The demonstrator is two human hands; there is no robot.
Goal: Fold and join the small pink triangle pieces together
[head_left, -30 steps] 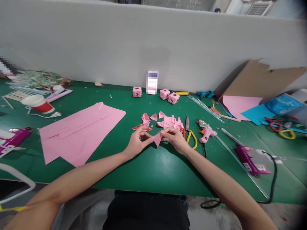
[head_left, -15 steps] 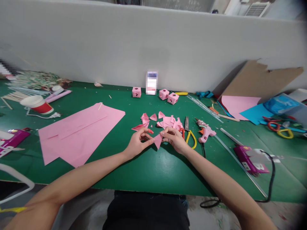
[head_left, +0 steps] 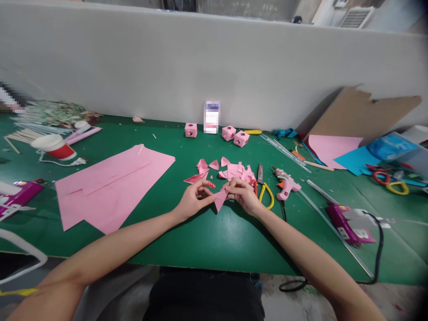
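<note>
Between my two hands is a small folded pink paper piece, its pointed end hanging down over the table. My left hand pinches its left corner between thumb and fingers. On its right side my right hand grips the upper edge, partly hiding it. Just beyond the hands lies a heap of pink paper scraps, with several folded pink pieces to its left. A pair of yellow-handled scissors lies right beside my right hand.
Large pink paper sheets cover the table's left part. Pink paper cubes stand near the grey partition. To the right are a pink glue gun, a purple power strip with a black cord, and cardboard. A paper cup stands left.
The folded pink piece has tilted slightly, its point shifting a little left and down. Both hands keep their hold, and the whole view has moved very slightly.
</note>
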